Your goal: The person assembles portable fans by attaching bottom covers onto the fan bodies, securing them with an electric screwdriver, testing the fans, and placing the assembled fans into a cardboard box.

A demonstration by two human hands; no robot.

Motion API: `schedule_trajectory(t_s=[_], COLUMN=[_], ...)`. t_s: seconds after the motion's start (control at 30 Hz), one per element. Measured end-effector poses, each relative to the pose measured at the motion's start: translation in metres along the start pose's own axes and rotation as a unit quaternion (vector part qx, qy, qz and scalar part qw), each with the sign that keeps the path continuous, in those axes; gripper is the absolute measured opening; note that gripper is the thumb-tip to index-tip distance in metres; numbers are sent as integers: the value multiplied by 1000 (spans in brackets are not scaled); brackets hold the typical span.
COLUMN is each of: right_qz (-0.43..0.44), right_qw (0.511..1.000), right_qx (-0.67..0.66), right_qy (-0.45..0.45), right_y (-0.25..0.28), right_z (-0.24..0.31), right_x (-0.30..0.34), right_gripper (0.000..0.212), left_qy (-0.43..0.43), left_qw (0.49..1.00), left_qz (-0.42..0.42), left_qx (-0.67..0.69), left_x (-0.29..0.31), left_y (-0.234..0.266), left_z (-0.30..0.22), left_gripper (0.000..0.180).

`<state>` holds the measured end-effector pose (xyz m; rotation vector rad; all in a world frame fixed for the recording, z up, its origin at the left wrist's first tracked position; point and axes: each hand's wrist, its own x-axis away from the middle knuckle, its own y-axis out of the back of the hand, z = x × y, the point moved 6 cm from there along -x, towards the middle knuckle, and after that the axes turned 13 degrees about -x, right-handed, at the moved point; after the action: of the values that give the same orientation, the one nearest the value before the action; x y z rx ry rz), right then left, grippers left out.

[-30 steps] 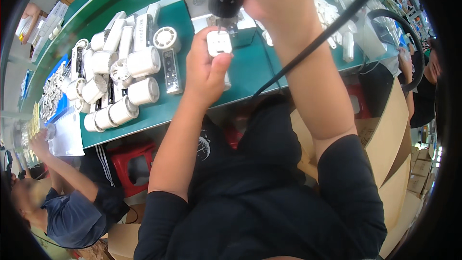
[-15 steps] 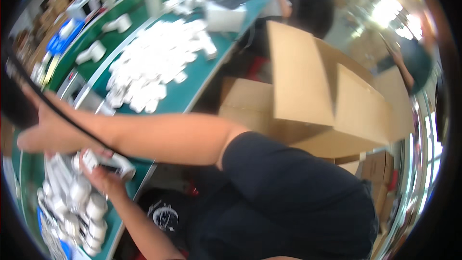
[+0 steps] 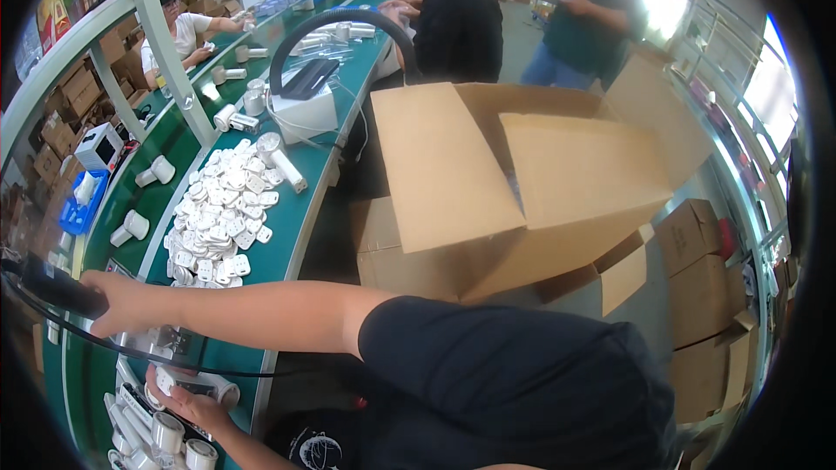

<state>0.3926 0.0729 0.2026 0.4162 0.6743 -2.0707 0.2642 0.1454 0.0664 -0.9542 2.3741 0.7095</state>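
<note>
My right hand [image 3: 126, 303] is wrapped round the black barrel of a corded electric screwdriver [image 3: 63, 289]; its tip is not visible. Below it, my left hand [image 3: 193, 406] holds a white handheld device [image 3: 196, 383] with a round end, lying across the fingers. The black cable [image 3: 131, 351] passes between the two hands, in front of the bench. Close to my left hand lies a heap of similar white devices [image 3: 144, 426] with round heads and long handles. Further along the green bench [image 3: 300, 200] is a pile of small white plastic covers [image 3: 225, 209].
Large open cardboard boxes [image 3: 575, 174] stand right of the bench. A white box with a black top [image 3: 305, 100] sits beyond the pile. White devices [image 3: 131, 226] lie on the green conveyor [image 3: 139, 196]. Co-workers [image 3: 457, 26] are at the far end; another person stands behind the boxes.
My view has swung, so the bench and boxes sit differently in the picture. My right hand and the screwdriver are lower, nearer the white device. My left hand still holds the device.
</note>
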Motion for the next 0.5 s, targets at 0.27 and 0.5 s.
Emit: schedule_trajectory(t_s=[0.27,0.5], right_qz=[0,-148], right_qw=[988,950], right_qx=[157,255], right_qy=[-3,106], right_y=[11,58], right_z=[-17,-29], right_x=[21,105], right_gripper=[56,32], left_qy=[-16,-66], left_qw=[999,996], left_qz=[-26,9], left_qx=[13,-64], left_x=[0,-4], left_y=[-1,-6], left_z=[11,1], left_gripper=[55,44])
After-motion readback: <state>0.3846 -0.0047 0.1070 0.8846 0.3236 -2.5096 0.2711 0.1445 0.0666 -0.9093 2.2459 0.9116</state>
